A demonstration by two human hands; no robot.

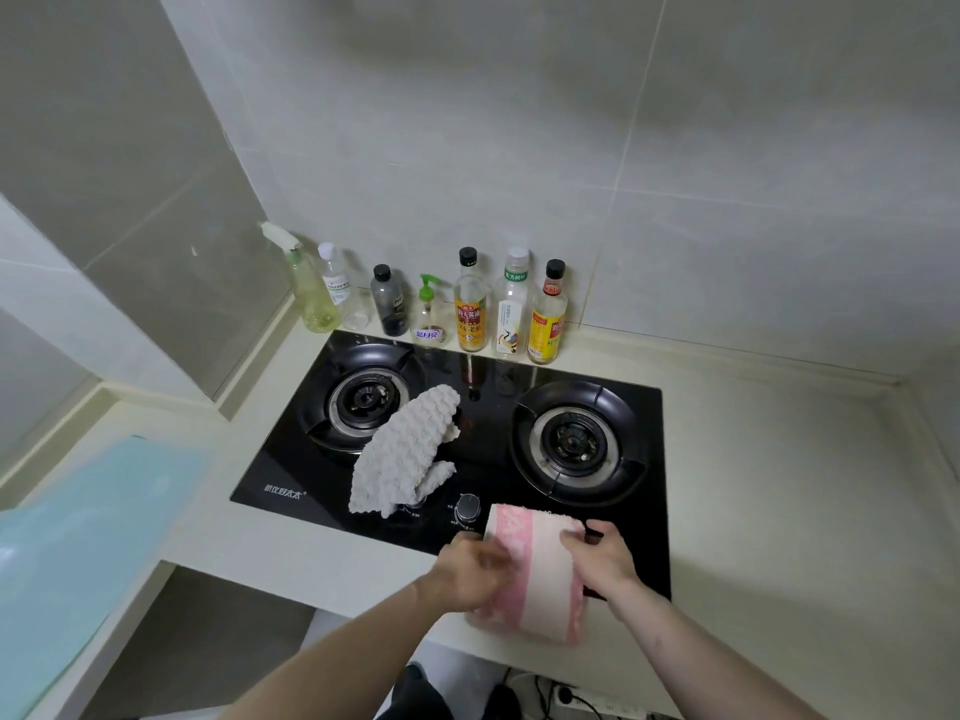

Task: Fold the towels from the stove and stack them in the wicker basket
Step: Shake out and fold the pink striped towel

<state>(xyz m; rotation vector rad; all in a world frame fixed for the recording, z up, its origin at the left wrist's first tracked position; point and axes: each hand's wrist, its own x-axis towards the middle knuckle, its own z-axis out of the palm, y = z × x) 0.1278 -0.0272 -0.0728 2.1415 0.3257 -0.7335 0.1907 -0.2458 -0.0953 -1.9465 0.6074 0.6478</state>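
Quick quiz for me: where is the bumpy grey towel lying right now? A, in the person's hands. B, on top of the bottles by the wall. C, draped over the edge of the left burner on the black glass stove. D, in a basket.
C: the bumpy grey towel lies over the left burner edge on the black glass stove, untouched by either hand.

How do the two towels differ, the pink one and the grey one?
The pink towel is striped pink and cream; the grey towel is one pale colour with a bumpy weave. The pink towel is held in both hands, left hand and right hand, at the stove's front edge; the grey towel lies untouched, crumpled across the stove by the left burner. Both are small cloths.
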